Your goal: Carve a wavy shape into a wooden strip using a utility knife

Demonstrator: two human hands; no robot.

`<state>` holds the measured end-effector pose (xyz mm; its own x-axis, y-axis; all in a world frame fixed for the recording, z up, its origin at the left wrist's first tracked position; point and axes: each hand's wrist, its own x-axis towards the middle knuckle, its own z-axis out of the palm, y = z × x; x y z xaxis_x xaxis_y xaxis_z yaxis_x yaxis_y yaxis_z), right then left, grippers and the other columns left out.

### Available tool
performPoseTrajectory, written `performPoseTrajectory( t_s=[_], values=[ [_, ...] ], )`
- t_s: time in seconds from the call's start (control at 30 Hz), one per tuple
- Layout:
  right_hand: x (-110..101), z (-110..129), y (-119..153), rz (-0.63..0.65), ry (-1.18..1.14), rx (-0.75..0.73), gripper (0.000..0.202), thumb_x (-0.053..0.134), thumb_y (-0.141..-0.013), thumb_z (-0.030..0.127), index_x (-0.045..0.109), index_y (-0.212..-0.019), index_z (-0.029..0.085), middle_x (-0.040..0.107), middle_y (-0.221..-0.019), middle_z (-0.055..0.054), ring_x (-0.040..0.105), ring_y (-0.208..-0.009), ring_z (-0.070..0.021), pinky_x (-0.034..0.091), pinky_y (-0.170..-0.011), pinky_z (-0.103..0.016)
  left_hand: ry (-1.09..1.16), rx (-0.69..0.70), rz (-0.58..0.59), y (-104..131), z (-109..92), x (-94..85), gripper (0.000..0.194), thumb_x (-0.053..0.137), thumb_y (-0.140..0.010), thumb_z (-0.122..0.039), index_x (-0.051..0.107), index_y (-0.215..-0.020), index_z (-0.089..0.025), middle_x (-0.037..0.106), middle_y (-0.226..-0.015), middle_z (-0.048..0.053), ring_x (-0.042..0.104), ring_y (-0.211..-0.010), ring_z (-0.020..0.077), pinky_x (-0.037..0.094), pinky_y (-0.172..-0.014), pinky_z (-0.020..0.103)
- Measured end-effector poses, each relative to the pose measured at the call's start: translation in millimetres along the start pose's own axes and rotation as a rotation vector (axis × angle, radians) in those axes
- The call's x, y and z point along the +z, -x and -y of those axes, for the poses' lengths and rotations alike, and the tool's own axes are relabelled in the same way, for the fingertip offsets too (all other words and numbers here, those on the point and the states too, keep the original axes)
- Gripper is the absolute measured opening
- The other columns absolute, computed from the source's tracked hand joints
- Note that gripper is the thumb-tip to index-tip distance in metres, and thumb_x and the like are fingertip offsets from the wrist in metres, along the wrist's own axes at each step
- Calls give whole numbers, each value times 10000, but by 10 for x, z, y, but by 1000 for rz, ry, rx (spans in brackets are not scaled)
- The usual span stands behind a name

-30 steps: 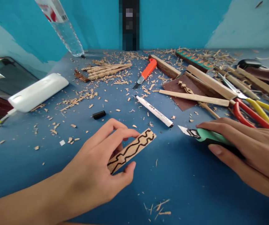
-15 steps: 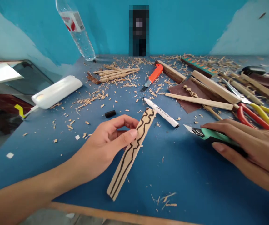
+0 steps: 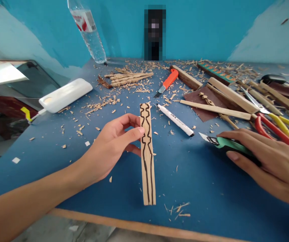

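Note:
Between thumb and fingers, my left hand [image 3: 120,141] grips a flat wooden strip [image 3: 147,168] by its left edge. Two wavy black lines run along the strip, which points nearly straight away from me. My right hand [image 3: 265,158] rests at the right of the table, closed around a green and black utility knife [image 3: 235,147]. Its blade is out and points left, apart from the strip. A white marker [image 3: 176,120] lies just beyond, between the strip and the knife. The black marker cap seen earlier is hidden behind my left hand.
An orange cutter [image 3: 168,80] lies farther back among wood shavings. At the right are scissors [image 3: 277,124], wooden pieces [image 3: 232,94] and brown sandpaper [image 3: 197,104]. A water bottle [image 3: 90,37] stands back left, near a white lamp-like object [image 3: 66,95]. The table's wooden edge [image 3: 104,222] runs along the front.
My left hand has turned the wooden strip from a slant to almost straight, its near end swinging right and its far end left. My right hand with the knife has hardly moved.

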<state>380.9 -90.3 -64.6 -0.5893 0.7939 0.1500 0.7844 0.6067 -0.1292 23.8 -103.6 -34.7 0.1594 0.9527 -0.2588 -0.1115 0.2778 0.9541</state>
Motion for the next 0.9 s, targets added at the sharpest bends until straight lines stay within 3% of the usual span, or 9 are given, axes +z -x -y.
performPoseTrajectory(
  t_s=[0.27, 0.43, 0.57, 0.7, 0.8, 0.87, 0.9],
  values=[
    [-62, 79, -65, -57, 44, -35, 286, 452, -1075, 368, 489, -1327, 239, 701, -1089, -86, 713, -835, -205, 511, -706, -337, -56, 99, 49, 38, 32, -9, 144, 699, -941, -303, 587, -977, -220, 611, -914, -46, 648, -756, 98, 592, -598, 186],
    [-231, 271, -204, -104, -33, -109, 326, 452, -1066, 473, 528, -1254, 218, 697, -933, -59, 659, -694, -193, 446, -606, -309, -43, 145, 186, 167, -40, 100, 42, 489, -1032, -289, 483, -1027, -247, 715, -926, -28, 696, -767, 135, 562, -694, 259],
    [-473, 578, -367, -292, -112, -189, 333, 481, -1043, 527, 546, -1111, 208, 629, -788, -6, 541, -583, -140, 370, -549, -270, -40, 181, 282, 313, -207, 282, 73, 427, -1044, -282, 471, -999, -244, 654, -759, -42, 634, -722, 118, 512, -672, 232],
    [-610, 903, -449, -506, -87, -160, 320, 602, -972, 508, 529, -1024, 201, 594, -753, 19, 485, -567, -115, 348, -545, -255, 54, 218, 354, 392, -349, 470, 73, 490, -973, -213, 450, -992, -270, 548, -800, -62, 622, -682, 136, 560, -558, 254],
    [-606, 1025, -448, -591, -148, -126, 302, 656, -924, 475, 505, -970, 217, 528, -650, 75, 430, -507, -92, 320, -516, -238, 49, 161, 351, 445, -400, 601, 120, 546, -992, -324, 442, -1051, -320, 450, -745, -85, 451, -537, 85, 398, -410, 154],
    [-575, 1038, -436, -634, -173, -114, 276, 685, -883, 417, 488, -924, 228, 529, -641, 83, 427, -499, -86, 310, -508, -234, -5, 154, 321, 490, -413, 677, 169, 551, -1012, -455, 454, -1047, -321, 385, -678, -93, 335, -505, 71, 308, -412, 137],
    [-556, 1030, -429, -654, -180, -111, 248, 686, -860, 365, 484, -910, 231, 541, -652, 80, 433, -504, -87, 309, -509, -235, -42, 177, 301, 513, -415, 707, 202, 547, -1014, -493, 472, -1025, -307, 391, -662, -90, 344, -521, 74, 323, -438, 148]
  ],
)
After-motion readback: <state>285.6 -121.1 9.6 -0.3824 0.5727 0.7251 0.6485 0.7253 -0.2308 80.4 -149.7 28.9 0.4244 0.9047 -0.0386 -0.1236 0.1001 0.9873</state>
